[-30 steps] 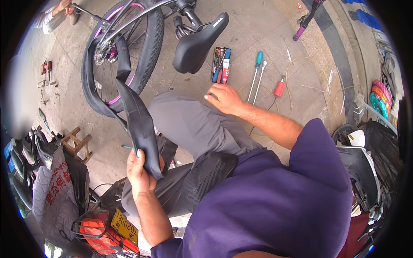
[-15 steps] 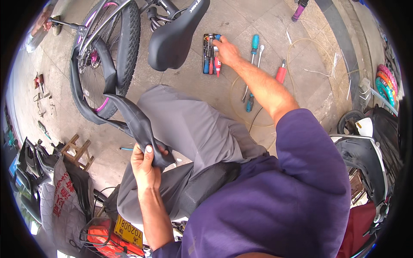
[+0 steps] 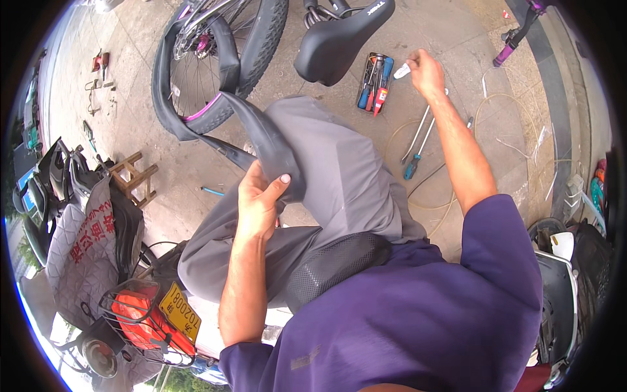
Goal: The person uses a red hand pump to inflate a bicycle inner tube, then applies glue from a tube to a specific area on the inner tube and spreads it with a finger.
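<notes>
Black rubber tube [image 3: 264, 134] runs from the far-left wheel [image 3: 266, 52] to the left hand [image 3: 258, 204], gripped there probably to steady it; the right hand [image 3: 426, 73] pinches a white scrap [image 3: 402, 71] beside the tool tray [image 3: 365, 81].

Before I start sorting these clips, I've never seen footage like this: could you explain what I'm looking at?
There is no machine here, just a person's two bare hands. The picture comes from a wide fisheye camera on their head, looking down, so straight edges bend near the rim. The left hand holds a flat black rubber tube that stretches towards a bicycle wheel. The right hand holds a small white item, too unclear to name. On the paved ground lie an open tool case and, nearer the person, a teal-handled screwdriver. A black saddle shows at the top.
</notes>
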The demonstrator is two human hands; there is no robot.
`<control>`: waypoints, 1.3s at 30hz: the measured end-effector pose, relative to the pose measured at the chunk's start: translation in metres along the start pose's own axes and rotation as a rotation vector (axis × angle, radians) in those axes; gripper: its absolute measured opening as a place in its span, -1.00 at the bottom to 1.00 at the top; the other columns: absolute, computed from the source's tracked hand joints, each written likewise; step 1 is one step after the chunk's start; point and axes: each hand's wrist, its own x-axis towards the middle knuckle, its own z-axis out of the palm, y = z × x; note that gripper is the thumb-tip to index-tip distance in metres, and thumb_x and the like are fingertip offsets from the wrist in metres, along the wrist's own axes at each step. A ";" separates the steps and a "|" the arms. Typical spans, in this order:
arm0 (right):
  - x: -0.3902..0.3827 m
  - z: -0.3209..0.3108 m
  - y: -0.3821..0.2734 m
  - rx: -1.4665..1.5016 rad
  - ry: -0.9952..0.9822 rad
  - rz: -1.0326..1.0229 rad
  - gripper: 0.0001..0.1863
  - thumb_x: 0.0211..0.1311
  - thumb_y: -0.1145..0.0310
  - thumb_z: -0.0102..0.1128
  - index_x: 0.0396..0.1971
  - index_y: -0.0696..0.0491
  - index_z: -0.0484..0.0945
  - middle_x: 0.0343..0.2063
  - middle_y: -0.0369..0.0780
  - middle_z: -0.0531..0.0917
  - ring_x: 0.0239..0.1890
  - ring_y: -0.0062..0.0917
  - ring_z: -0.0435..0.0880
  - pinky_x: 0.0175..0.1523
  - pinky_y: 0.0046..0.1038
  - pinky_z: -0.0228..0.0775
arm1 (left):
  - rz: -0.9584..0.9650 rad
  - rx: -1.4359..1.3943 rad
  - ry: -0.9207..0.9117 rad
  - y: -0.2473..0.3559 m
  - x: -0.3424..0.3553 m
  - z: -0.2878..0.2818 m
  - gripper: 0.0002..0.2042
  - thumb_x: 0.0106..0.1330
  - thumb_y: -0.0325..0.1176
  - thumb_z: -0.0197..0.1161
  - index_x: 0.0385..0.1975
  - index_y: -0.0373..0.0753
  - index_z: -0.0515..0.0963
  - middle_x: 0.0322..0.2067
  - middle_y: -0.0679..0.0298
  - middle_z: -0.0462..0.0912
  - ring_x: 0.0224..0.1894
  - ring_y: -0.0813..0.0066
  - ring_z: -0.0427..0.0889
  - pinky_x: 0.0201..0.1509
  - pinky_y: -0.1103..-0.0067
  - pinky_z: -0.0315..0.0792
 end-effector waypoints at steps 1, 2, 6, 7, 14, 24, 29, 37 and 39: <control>-0.011 -0.016 -0.002 0.238 0.108 -0.030 -0.77 0.31 0.37 0.35 -0.08 0.08 0.66 -0.28 -0.09 0.79 -0.26 -0.33 0.78 -0.11 -0.27 0.59 | 0.006 -0.088 -0.024 0.001 -0.002 -0.001 -0.53 0.31 -0.65 0.27 0.25 -0.35 0.44 0.08 0.18 0.65 0.11 0.44 0.62 0.24 0.49 0.47; -0.022 -0.031 -0.010 0.475 0.025 0.098 -0.76 0.37 0.47 0.29 0.00 0.13 0.66 -0.22 -0.16 0.79 -0.28 -0.51 0.75 -0.15 -0.43 0.60 | 0.020 -0.173 -0.043 0.001 -0.004 0.001 -0.49 0.29 -0.68 0.25 0.28 -0.34 0.42 0.10 0.19 0.64 0.13 0.42 0.62 0.25 0.48 0.47; -0.083 -0.082 -0.082 1.190 -0.279 0.115 -0.76 0.50 0.45 0.17 0.07 0.18 0.61 -0.07 -0.20 0.72 -0.15 -0.53 0.73 -0.16 -0.48 0.62 | 0.028 -0.264 -0.078 0.008 -0.004 0.006 -0.31 0.21 -0.76 0.20 0.42 -0.31 0.31 0.23 0.19 0.55 0.27 0.36 0.54 0.36 0.42 0.42; -0.094 -0.087 -0.099 1.321 -0.408 0.097 -0.77 0.52 0.43 0.14 0.06 0.16 0.59 -0.08 -0.21 0.70 -0.15 -0.53 0.72 -0.17 -0.44 0.64 | 0.030 -0.256 -0.078 0.009 -0.003 0.008 -0.30 0.20 -0.76 0.20 0.43 -0.31 0.30 0.25 0.19 0.54 0.29 0.37 0.53 0.37 0.41 0.40; -0.171 -0.083 -0.205 1.435 -1.685 -0.075 -0.80 0.55 0.35 0.14 -0.10 0.20 0.54 -0.25 -0.27 0.67 -0.14 -0.55 0.69 0.04 -0.47 0.52 | 0.216 -0.247 0.091 0.050 -0.026 -0.014 -0.38 0.14 -0.58 0.30 0.29 -0.32 0.38 -0.06 0.18 0.57 -0.19 0.38 0.62 -0.15 0.48 0.61; -0.094 -0.053 -0.209 1.573 -0.499 -0.295 -0.86 0.55 0.41 0.10 -0.04 0.11 0.54 -0.31 -0.25 0.70 -0.08 -0.36 0.77 0.61 -0.02 -0.05 | 0.216 -0.257 0.188 0.054 -0.046 -0.046 -0.31 0.11 -0.52 0.39 0.31 -0.39 0.34 -0.18 0.10 0.57 -0.37 0.36 0.61 -0.49 0.55 0.60; -0.089 -0.059 -0.199 1.597 -0.533 -0.183 -0.72 0.59 0.31 0.03 0.11 0.14 0.52 -0.31 -0.19 0.67 -0.27 -0.42 0.71 0.28 -0.03 0.48 | 0.226 -0.294 0.192 0.051 -0.053 -0.057 -0.28 0.12 -0.51 0.39 0.35 -0.41 0.30 -0.21 0.07 0.56 -0.37 0.36 0.60 -0.54 0.57 0.61; -0.131 -0.053 -0.257 1.051 -1.044 -0.819 -0.88 0.45 0.45 0.10 -0.16 0.12 0.59 -0.31 -0.14 0.66 -0.17 -0.32 0.73 0.26 -0.17 0.50 | 0.267 -0.307 0.236 0.048 -0.064 -0.062 -0.31 0.17 -0.49 0.41 0.32 -0.47 0.26 -0.26 0.10 0.53 -0.50 0.41 0.56 -0.64 0.61 0.54; -0.153 -0.031 -0.279 0.684 -1.009 -1.248 -0.91 0.34 0.46 0.12 -0.28 0.08 0.61 -0.32 -0.12 0.64 -0.16 -0.29 0.70 0.25 -0.20 0.50 | 0.302 -0.326 0.233 0.057 -0.066 -0.070 -0.31 0.18 -0.47 0.43 0.31 -0.47 0.27 -0.24 0.13 0.50 -0.48 0.44 0.55 -0.64 0.64 0.52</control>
